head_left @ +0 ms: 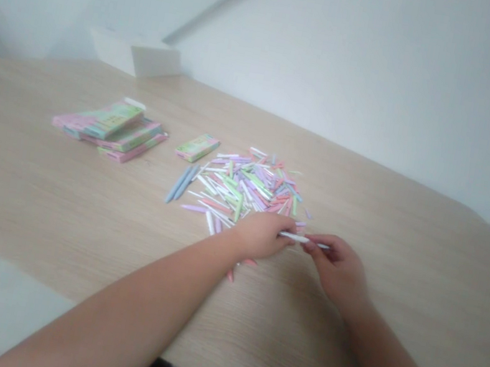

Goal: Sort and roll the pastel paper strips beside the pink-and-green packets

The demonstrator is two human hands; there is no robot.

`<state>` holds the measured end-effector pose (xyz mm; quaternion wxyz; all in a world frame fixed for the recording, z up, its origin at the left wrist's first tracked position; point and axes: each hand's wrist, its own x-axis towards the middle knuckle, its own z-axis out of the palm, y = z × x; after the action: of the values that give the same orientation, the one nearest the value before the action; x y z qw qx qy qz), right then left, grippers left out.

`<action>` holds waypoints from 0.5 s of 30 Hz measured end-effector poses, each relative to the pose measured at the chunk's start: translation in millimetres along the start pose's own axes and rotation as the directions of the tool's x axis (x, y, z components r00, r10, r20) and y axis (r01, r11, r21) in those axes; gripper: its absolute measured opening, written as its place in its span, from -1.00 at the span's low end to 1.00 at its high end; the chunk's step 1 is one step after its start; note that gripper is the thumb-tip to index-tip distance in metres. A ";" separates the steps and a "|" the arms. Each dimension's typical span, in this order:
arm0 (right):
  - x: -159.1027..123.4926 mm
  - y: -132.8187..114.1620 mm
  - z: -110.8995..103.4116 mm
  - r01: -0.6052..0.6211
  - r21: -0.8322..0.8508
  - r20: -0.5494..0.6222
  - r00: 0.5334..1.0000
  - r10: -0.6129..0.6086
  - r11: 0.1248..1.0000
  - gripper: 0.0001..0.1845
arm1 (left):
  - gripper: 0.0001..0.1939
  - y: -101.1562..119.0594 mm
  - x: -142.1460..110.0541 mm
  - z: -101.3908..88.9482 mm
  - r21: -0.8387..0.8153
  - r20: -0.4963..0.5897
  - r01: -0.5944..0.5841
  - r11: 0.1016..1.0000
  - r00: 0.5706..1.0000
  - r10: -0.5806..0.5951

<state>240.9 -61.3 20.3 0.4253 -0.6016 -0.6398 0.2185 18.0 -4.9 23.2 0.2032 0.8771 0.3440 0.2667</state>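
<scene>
My left hand (264, 234) is closed on one end of a slim white pen (295, 237), just past the near right edge of a heap of pen parts (249, 184). Closed in a pinch at the pen's other end is my right hand (338, 266); a thin pale bluish tip sticks out past its fingertips. The heap mixes white, green, purple, coral and blue barrels with thin white sticks. Part of it is hidden behind my left hand and wrist. Fine details of the pen are blurred.
Two blue-grey pens (182, 184) lie side by side left of the heap. Behind them is a small pastel box (197, 147), with a stack of similar boxes (115, 128) farther left. A white open carton (137, 57) stands by the wall on the wooden table (425, 260).
</scene>
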 end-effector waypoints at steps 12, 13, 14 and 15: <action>2.9 -2.9 -6.7 -0.191 0.023 0.176 0.967 0.184 0.981 -0.56 | -0.70 2.6 -1.3 0.6 0.080 0.004 -0.011 0.997 1.000 0.011; 3.6 -2.8 -8.7 -0.137 -0.052 0.187 0.972 0.145 0.989 -0.59 | -0.70 2.3 -1.2 0.7 0.078 0.007 -0.009 0.997 1.000 0.009; 4.2 -2.8 -10.7 -0.055 -0.136 0.205 0.975 0.082 0.989 -0.63 | -0.69 2.0 -1.2 1.0 0.075 0.010 -0.008 0.997 1.000 0.008; 4.8 -2.9 -12.4 0.049 -0.215 0.231 0.973 0.002 0.975 -0.65 | -0.69 1.7 -1.1 1.3 0.072 0.013 -0.008 0.997 1.000 0.007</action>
<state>249.6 -60.1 30.7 0.2818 -0.6078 -0.7122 0.2096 19.0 -7.1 22.8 0.1724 0.8869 0.3487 0.2493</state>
